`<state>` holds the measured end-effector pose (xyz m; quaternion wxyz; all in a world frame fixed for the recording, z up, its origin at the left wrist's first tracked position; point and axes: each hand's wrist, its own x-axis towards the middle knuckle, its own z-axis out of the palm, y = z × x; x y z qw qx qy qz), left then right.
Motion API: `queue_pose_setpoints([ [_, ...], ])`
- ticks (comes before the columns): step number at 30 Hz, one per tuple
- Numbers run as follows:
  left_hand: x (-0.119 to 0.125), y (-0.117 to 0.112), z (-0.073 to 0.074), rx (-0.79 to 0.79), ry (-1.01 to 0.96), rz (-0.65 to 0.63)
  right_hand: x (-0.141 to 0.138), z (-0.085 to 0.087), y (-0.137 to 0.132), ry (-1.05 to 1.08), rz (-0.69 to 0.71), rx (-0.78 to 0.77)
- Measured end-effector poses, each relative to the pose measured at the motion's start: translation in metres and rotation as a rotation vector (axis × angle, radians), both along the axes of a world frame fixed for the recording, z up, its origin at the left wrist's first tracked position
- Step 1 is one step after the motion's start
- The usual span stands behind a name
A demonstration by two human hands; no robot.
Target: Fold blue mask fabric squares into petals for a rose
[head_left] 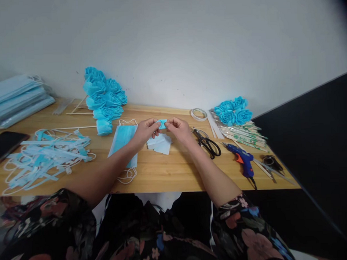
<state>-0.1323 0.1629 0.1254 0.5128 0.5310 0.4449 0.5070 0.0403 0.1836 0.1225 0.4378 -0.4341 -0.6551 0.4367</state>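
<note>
Between my two hands is a small folded piece of blue mask fabric (162, 124), held above the table. My left hand (147, 130) pinches its left end, and my right hand (177, 128) pinches the right end. Just below them lie several white fabric pieces (162, 144) on the wood. A whole blue face mask (125, 141) with white ear loops lies flat beside my left forearm, partly hidden by it. Black-handled scissors (209, 144) rest to the right of my right hand.
On the wooden table (169, 175) are cut mask strips (46, 157), a phone (6, 145), packed masks (15, 99), blue fabric flowers (105, 96), more flowers (233, 111), a tape roll (198, 114), wrapped sticks (244, 134) and a blue glue gun (242, 158). A wall stands behind.
</note>
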Motion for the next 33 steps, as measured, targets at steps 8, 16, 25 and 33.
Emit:
queue_pose_setpoints([
  [8, 0.000, 0.001, -0.002, 0.006, 0.070, 0.061, -0.006, 0.002, -0.006, -0.047, 0.019, 0.061],
  [16, -0.004, 0.003, -0.006, 0.044, 0.068, 0.099, 0.017, 0.020, 0.009, -0.078, -0.082, 0.120],
  [25, -0.001, 0.005, -0.008, 0.039, 0.059, 0.120, 0.116, 0.031, 0.007, -0.740, -0.399, 0.148],
  [33, 0.001, 0.002, -0.002, 0.023, 0.074, 0.121, 0.106, 0.007, -0.026, -1.080, -0.461, 0.149],
])
